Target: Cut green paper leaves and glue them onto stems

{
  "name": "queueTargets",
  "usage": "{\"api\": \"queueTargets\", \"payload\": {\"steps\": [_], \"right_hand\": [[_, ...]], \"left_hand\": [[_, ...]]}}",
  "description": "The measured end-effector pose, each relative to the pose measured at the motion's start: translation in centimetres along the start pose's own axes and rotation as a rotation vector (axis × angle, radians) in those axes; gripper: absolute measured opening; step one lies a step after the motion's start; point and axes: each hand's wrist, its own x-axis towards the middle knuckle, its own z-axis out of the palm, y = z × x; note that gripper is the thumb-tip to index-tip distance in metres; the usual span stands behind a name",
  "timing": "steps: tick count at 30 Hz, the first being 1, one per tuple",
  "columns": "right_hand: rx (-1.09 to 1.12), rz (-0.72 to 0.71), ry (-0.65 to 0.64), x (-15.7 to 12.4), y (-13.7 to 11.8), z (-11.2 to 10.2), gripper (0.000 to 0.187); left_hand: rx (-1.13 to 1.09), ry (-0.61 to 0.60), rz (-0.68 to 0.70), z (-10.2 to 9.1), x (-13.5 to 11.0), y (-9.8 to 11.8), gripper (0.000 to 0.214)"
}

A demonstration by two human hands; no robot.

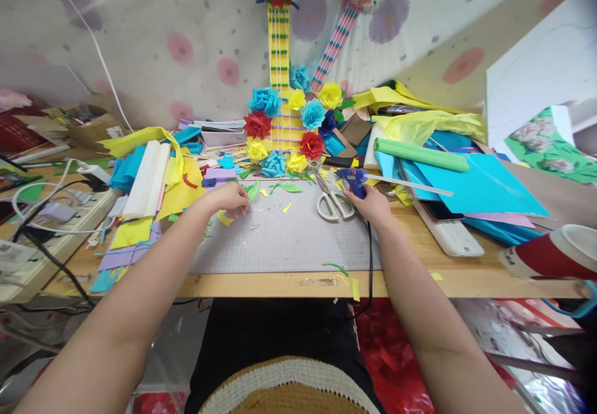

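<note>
We have the blue glue gun (356,179) at the right edge of the grey mat (280,246), our right hand (372,204) closed around its handle (a white stick (410,184) juts out behind). Scissors (332,206) lie just beside it. Our left hand (232,199) is loosely curled near a green leaf (252,191); we cannot tell whether it pinches anything. Beyond the mat, we see a yellow guitar (278,47) with paper flowers (313,114).

From afar I see a craft workspace: scissors (332,199), glue gun (355,181), coloured sheets (489,184) and paper flowers (312,114) crowd a wooden table (270,285).
</note>
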Motion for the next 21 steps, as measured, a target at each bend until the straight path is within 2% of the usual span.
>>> {"api": "queueTargets", "payload": {"steps": [7, 14, 21], "right_hand": [[-0.017, 0.018, -0.013, 0.0, 0.0, 0.0, 0.056], [-0.013, 0.036, -0.017, 0.0, -0.1, 0.1, 0.055], [0.023, 0.106, 0.055, -0.3, 0.8, -0.4, 0.062]], "left_hand": [[0.074, -0.027, -0.047, 0.5, 0.9, 0.9, 0.007], [0.315, 0.019, -0.045, 0.5, 1.4, 1.6, 0.011], [0.492, 0.011, -0.031, 1.0, 1.2, 2.7, 0.017]]}}
